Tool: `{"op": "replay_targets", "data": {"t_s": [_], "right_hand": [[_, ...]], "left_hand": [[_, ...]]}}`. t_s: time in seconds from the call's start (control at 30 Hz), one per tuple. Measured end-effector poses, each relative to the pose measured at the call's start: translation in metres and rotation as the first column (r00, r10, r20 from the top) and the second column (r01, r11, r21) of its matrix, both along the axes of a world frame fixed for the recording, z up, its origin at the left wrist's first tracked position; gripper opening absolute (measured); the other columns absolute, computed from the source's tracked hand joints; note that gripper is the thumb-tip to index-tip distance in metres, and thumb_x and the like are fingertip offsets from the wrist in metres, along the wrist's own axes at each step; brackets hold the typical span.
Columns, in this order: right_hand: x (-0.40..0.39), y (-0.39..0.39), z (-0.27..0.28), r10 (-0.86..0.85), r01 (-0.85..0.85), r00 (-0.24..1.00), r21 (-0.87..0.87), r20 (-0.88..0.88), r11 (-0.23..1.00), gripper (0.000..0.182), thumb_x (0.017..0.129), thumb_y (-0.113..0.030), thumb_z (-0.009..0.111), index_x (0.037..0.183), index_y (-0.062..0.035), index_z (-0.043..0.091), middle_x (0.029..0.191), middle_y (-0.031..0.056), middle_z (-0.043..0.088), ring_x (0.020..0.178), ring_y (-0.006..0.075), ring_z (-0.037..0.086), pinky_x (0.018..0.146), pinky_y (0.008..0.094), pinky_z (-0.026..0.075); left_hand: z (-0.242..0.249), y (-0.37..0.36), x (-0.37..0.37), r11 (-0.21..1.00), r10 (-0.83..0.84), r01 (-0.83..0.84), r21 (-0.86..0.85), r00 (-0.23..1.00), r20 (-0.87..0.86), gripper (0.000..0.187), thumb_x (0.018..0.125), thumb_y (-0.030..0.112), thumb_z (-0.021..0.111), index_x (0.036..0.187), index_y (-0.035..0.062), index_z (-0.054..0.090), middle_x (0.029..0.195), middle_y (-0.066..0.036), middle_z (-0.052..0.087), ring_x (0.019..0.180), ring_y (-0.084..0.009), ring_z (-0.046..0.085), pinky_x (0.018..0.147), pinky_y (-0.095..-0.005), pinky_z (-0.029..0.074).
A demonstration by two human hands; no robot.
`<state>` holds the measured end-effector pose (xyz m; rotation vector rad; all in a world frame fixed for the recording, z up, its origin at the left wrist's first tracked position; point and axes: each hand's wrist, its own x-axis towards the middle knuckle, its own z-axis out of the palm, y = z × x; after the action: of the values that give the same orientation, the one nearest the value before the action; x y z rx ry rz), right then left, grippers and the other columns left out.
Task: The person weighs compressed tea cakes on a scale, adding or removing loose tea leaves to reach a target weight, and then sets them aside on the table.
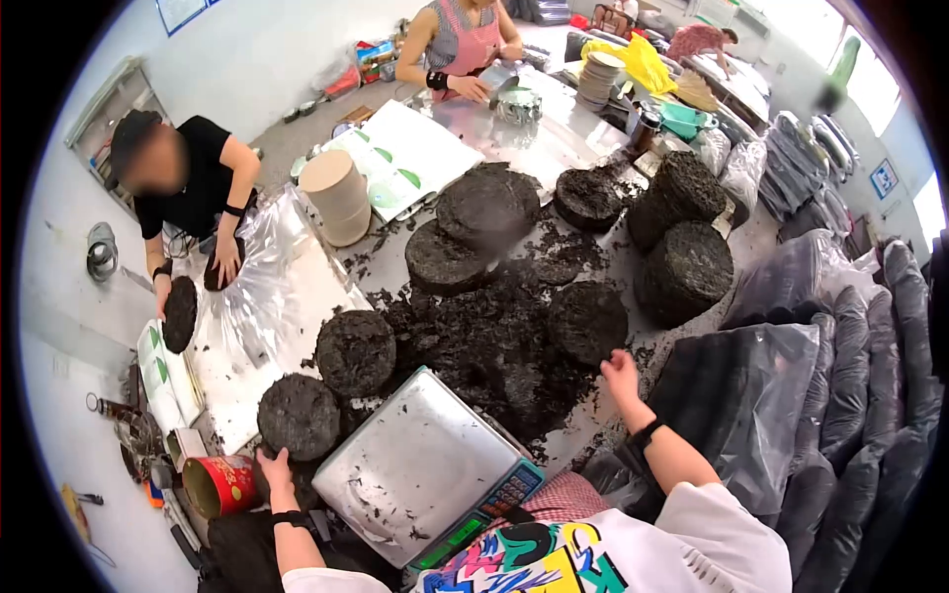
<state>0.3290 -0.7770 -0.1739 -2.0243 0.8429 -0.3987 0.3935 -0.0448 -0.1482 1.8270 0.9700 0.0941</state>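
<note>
My left hand (278, 474) is at the lower edge of a dark, flaky round cake (299, 416), its thumb against the rim and fingers closed on it. This cake is left of a digital scale (420, 465) with a metal pan dusted with dark crumbs. My right hand (621, 378) has its fingers curled together at the lower right edge of another round cake (588, 321). Whether it grips that cake or a loose bit, I cannot make out. Between the hands spreads a heap of loose dark flakes (484, 346). Another round cake (356, 352) stands behind the scale.
Stacked dark cakes (684, 272) stand at the back right, beside bagged dark stacks (736, 395). A red tin (219, 486) is near my left hand. A co-worker in black (193, 168) handles cakes at left; another in a pink apron (465, 44) works at the back.
</note>
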Motion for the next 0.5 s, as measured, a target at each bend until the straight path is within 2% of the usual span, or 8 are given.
{"op": "replay_targets", "data": {"t_s": [0.07,0.2,0.23,0.33,0.4,0.43,0.47,0.5], "right_hand": [[0.027,-0.030,-0.019,-0.211,0.187,0.976,-0.286,-0.057,0.940,0.058,0.068,-0.030,0.078,0.110,0.0020,0.054,0.097,0.0167,0.060,0.092,0.0274,0.057,0.082,0.0377,0.047],[0.065,-0.071,-0.041,-0.185,0.141,0.828,-0.124,-0.529,0.982,0.094,0.056,-0.046,0.082,0.125,0.0056,0.044,0.127,0.0283,0.045,0.119,0.0419,0.042,0.100,0.0456,0.037],[0.067,-0.107,-0.101,-0.067,0.037,0.900,-0.079,-0.430,0.996,0.090,0.054,-0.045,0.083,0.120,0.0054,0.049,0.121,0.0265,0.052,0.114,0.0402,0.048,0.096,0.0442,0.040],[0.064,-0.067,-0.032,-0.184,0.075,0.938,-0.344,-0.295,0.936,0.070,0.055,-0.026,0.086,0.110,0.0047,0.055,0.107,0.0236,0.060,0.101,0.0382,0.057,0.091,0.0440,0.044],[0.063,-0.060,-0.023,-0.195,0.066,0.937,-0.401,-0.289,0.914,0.075,0.056,-0.028,0.086,0.113,0.0048,0.051,0.112,0.0241,0.056,0.108,0.0385,0.051,0.093,0.0453,0.041],[0.061,-0.051,-0.005,-0.174,0.040,0.933,-0.392,-0.314,0.919,0.076,0.058,-0.027,0.085,0.115,0.0061,0.049,0.112,0.0236,0.055,0.107,0.0384,0.052,0.092,0.0459,0.041],[0.062,-0.058,-0.014,-0.169,0.015,0.936,-0.444,-0.310,0.896,0.070,0.060,-0.024,0.084,0.113,0.0062,0.050,0.109,0.0223,0.057,0.101,0.0370,0.055,0.090,0.0441,0.043],[0.063,-0.063,-0.017,-0.097,0.005,0.968,-0.373,-0.230,0.928,0.066,0.064,-0.023,0.082,0.113,0.0063,0.050,0.110,0.0213,0.057,0.100,0.0348,0.056,0.088,0.0420,0.044]], "left_hand": [[-0.001,0.019,-0.025,0.901,-0.179,0.163,0.402,0.984,0.003,0.072,0.078,0.007,0.065,0.138,0.0007,0.026,0.129,-0.023,0.042,0.116,-0.0344,0.045,0.098,-0.0396,0.036],[0.089,-0.022,-0.130,0.786,-0.312,0.271,0.556,0.950,-0.022,0.062,0.078,0.006,0.065,0.132,-0.0026,0.036,0.128,-0.021,0.044,0.120,-0.0309,0.044,0.101,-0.0383,0.033],[0.089,-0.020,-0.166,0.796,-0.228,0.158,0.585,0.973,0.048,0.058,0.078,0.006,0.064,0.130,-0.0020,0.039,0.127,-0.021,0.045,0.119,-0.0307,0.044,0.102,-0.0378,0.033],[0.070,-0.023,-0.286,0.546,0.251,-0.223,0.808,0.963,0.096,0.064,0.074,0.011,0.070,0.128,-0.0052,0.040,0.123,-0.022,0.049,0.117,-0.0335,0.046,0.101,-0.0386,0.034],[0.070,-0.056,-0.329,0.725,0.510,-0.355,0.590,0.853,-0.114,0.069,0.071,0.015,0.076,0.127,-0.0070,0.041,0.121,-0.021,0.052,0.113,-0.0320,0.050,0.099,-0.0380,0.037],[0.045,-0.068,-0.349,0.859,0.398,-0.449,0.247,0.888,0.230,0.070,0.068,0.017,0.079,0.124,-0.0079,0.044,0.120,-0.018,0.054,0.110,-0.0285,0.052,0.097,-0.0367,0.038],[0.033,-0.081,-0.358,0.815,0.568,-0.572,0.093,0.820,0.066,0.068,0.067,0.016,0.081,0.121,-0.0083,0.047,0.123,-0.015,0.053,0.111,-0.0239,0.050,0.097,-0.0349,0.038],[0.012,-0.085,-0.366,0.804,0.567,-0.591,0.063,0.794,0.218,0.068,0.065,0.018,0.082,0.118,-0.0093,0.049,0.120,-0.016,0.055,0.108,-0.0246,0.053,0.095,-0.0345,0.040]]}}
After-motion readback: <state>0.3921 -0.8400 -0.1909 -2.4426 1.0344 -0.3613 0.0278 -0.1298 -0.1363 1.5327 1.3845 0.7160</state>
